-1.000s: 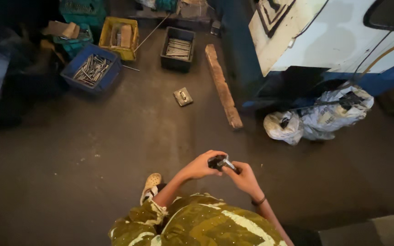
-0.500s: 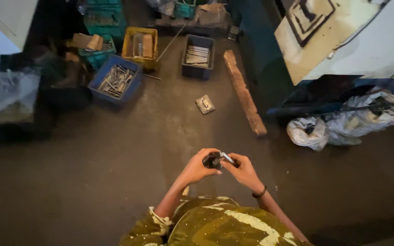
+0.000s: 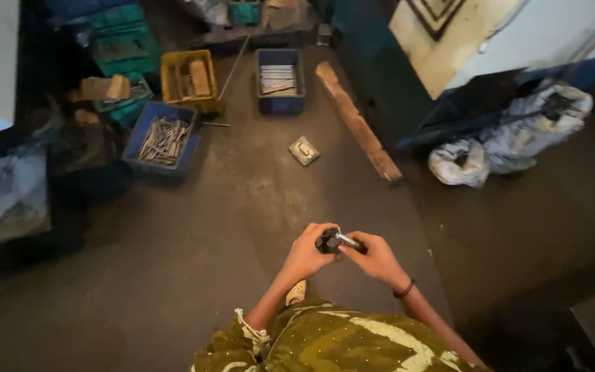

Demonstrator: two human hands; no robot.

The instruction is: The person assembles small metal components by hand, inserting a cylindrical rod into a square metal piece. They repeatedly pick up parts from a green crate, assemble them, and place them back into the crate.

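I stand over a dark concrete floor with both hands raised in front of my waist. My left hand [image 3: 306,253] grips the black knob end of a small metal part [image 3: 332,240]. My right hand [image 3: 374,257] holds the shiny metal shaft of the same part, and a dark band circles that wrist. The two hands almost touch around the part. My foot in a light shoe [image 3: 297,291] shows just below the hands.
A blue crate of metal rods [image 3: 162,140], a yellow crate [image 3: 189,80] and a dark blue crate [image 3: 279,79] stand at the back left. A wooden beam [image 3: 357,121] and a small square metal plate [image 3: 304,150] lie on the floor. White bags [image 3: 497,148] sit by a large machine [image 3: 490,41].
The view has drifted so the crates and beam sit further right and lower in frame. Both hands stay together on the small part in the same grip.
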